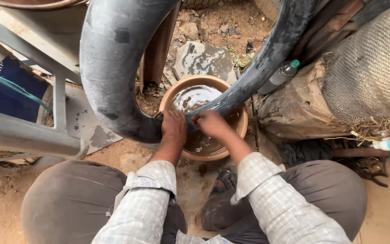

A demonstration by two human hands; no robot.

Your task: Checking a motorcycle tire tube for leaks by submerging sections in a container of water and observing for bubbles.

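A large black rubber inner tube (113,68) loops down from the top of the head view, and its lowest part dips into a round brown basin (168,90) of water. My left hand (173,128) grips the wet tube at the basin's near left rim. My right hand (211,123) presses on the tube just beside it, over the water. Both forearms wear a pale checked shirt. My knees in grey trousers frame the basin from below.
A grey metal frame (28,135) stands at the left over a blue printed sheet (5,86). A plastic bottle with a green cap (281,76) leans at the right beside burlap sacking (366,68). A flat stone (204,58) lies behind the basin. A dark sandal (224,178) rests on sandy ground.
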